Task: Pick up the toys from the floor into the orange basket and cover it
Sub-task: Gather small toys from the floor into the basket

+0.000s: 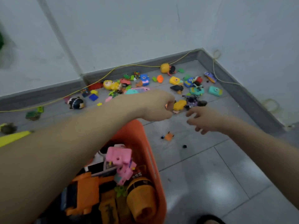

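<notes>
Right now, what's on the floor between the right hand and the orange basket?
Head view: mostly bare grey tile. A small orange toy piece lies between the right hand and the orange basket, with two small black bits beside it.

Both hands reach forward — left hand (155,105) curled, right hand (203,119) loose.

hands (155,105) over toys (179,105), orange basket (134,131)

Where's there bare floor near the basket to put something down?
Bare grey tiles lie right of the orange basket, below the small orange toy and under the right hand. The strip along the far skirting is crowded with toys, from the yellow-haired doll to the teal camera toy.
</notes>
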Action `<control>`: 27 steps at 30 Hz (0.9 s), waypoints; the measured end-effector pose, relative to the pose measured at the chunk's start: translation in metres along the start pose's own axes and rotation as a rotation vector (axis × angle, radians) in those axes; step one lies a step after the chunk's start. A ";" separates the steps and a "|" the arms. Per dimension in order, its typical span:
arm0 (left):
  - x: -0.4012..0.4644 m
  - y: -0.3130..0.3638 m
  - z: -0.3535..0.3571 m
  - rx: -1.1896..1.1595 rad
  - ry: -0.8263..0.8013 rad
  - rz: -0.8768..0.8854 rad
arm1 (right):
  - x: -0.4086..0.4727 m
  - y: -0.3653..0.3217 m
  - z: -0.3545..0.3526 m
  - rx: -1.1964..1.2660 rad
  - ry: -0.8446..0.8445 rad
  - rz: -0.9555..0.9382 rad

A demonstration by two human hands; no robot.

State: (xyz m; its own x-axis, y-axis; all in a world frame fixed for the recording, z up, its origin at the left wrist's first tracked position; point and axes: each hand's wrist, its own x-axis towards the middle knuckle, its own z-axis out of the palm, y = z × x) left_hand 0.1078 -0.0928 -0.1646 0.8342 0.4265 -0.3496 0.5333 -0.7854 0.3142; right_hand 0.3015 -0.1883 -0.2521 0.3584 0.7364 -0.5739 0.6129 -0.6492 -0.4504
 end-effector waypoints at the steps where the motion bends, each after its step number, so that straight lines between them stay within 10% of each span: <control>1: 0.011 0.011 0.008 0.013 -0.019 0.013 | -0.003 0.022 0.004 0.042 0.017 0.056; 13: 0.081 0.044 0.130 0.045 -0.384 -0.339 | 0.005 0.092 0.082 -0.236 -0.141 -0.049; 27: 0.133 0.022 0.194 -0.099 -0.215 -0.544 | 0.080 0.124 0.074 -0.124 0.206 -0.369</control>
State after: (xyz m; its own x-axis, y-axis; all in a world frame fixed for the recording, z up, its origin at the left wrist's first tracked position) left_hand 0.2034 -0.1406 -0.3751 0.3957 0.6477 -0.6511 0.8955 -0.4293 0.1171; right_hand 0.3542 -0.2244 -0.4043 0.2245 0.9454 -0.2362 0.8015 -0.3170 -0.5071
